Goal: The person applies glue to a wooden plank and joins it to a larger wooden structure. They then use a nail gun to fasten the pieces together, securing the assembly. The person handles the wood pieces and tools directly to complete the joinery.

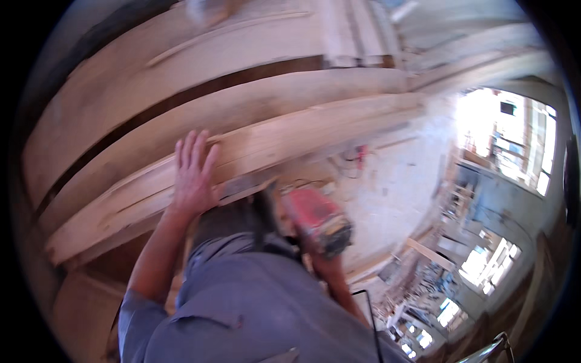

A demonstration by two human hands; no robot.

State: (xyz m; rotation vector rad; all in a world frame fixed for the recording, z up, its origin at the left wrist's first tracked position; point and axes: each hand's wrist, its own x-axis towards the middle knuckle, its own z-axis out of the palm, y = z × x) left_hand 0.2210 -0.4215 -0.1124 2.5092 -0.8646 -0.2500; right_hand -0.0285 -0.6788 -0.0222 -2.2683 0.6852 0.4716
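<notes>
Standing over wide boards [254, 45] spread across far left. Next down in size, running near left to far right: long pale plank [302, 130], under left hand. On floor [393, 199] to right, beyond power tool: small red item, too blurred to identify [361, 156]. Held by right hand [310, 245], just off plank's near edge: red power tool [310, 207], dark block at its near right end. Blurred; cannot tell tool type or whether touching wood. Right fingers mostly hidden by tool body; cannot tell exact placement. Laid flat on plank, left of tool: left hand [195, 181], fingers straight, slightly spread, pinching nothing. Looks like steadying plank with left, tool ready on right. Probably calls next for firm left pressure, fingers clear of tool, and steady tool aim.
</notes>
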